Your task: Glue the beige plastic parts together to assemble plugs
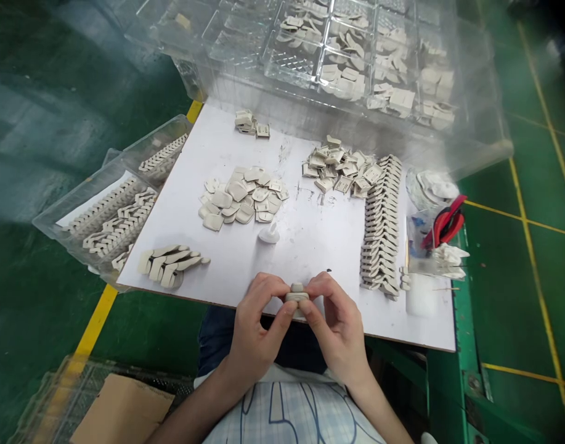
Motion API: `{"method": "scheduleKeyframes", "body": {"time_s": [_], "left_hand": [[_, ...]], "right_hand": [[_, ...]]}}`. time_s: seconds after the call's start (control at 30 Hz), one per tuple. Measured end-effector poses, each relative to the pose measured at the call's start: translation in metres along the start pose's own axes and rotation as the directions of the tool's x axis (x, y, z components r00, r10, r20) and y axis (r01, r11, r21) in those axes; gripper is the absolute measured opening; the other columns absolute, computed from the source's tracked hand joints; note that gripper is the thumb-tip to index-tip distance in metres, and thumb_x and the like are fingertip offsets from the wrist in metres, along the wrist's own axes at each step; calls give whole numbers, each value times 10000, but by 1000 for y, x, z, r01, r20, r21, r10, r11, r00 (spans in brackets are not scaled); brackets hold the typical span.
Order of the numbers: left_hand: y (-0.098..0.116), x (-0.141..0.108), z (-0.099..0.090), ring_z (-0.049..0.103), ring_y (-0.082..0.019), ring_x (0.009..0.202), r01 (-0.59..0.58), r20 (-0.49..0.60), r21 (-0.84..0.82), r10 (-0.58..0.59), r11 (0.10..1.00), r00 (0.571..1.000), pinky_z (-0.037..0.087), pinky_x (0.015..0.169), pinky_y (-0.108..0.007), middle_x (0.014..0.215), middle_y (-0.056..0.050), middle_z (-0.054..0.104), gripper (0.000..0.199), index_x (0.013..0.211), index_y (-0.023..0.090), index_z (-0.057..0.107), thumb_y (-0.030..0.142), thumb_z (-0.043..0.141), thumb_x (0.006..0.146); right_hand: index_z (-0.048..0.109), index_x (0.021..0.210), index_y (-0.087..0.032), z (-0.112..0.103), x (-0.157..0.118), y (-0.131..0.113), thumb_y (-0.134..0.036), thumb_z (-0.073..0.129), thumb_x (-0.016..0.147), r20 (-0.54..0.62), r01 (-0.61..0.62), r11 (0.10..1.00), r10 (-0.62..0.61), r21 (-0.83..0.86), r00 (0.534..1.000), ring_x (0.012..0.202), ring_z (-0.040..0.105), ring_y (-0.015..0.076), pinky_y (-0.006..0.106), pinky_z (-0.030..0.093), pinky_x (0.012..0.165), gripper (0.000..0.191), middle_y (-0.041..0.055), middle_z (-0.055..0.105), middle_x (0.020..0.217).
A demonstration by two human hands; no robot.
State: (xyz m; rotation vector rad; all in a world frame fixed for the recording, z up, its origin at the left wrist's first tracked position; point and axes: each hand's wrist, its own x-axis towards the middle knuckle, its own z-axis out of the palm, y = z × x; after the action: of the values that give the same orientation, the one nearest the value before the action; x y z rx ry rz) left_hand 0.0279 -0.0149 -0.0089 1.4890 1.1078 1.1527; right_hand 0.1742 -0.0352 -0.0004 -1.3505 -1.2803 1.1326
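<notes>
Near the front edge of the white board (319, 246), my left hand (262, 314) and my right hand (334, 314) pinch one small beige plastic piece (297, 296) between thumbs and fingertips. Both hands are closed on it, from its left and right sides. Beyond them stands a small white nozzle-like item (268, 233). A pile of flat rounded beige pieces (238, 192) lies behind that. Further right is a heap of squarish beige pieces (340, 165), beside a long stacked row of beige parts (381, 228). Several curved parts (171, 264) lie at the board's left.
A clear compartment tray (347, 105) with beige pieces overhangs the back of the board. At the left is a clear bin (55, 213) of stacked parts. Red-handled pliers (445, 225) and a white container (419, 296) are at the right. Cardboard (122, 413) lies low left.
</notes>
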Motion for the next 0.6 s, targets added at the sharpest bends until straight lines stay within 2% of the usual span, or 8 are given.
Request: {"method": "scheduleKeyframes", "body": {"time_s": [0.17,0.37,0.6], "left_hand": [[-4,1,1,566,-191,773,19,-6,-7,-19,1000,1000,493,676,-325,782,-20,594,153,887,233,605,276,539,1018],[-4,2,-1,578,-200,788,-18,7,38,17,999,1000,503,709,-345,803,-32,623,163,908,232,633,293,531,1020],[-5,3,-3,607,-205,789,-11,30,3,11,1000,1000,491,732,-363,808,-35,655,183,901,228,656,315,543,1016]], "right_hand": [[645,997,-258,-4,3,1,-277,626,988,58,-2,999,5,-35,998,822,576,163,297,464,728,28,3,622,878],[661,960,-256,-3,2,2,-270,647,973,-3,3,1000,-3,-16,1000,809,589,168,302,469,718,24,4,634,859],[664,977,-277,-4,2,3,-233,677,956,7,8,1000,-8,20,1000,819,580,144,281,462,749,51,-21,626,854]]}}
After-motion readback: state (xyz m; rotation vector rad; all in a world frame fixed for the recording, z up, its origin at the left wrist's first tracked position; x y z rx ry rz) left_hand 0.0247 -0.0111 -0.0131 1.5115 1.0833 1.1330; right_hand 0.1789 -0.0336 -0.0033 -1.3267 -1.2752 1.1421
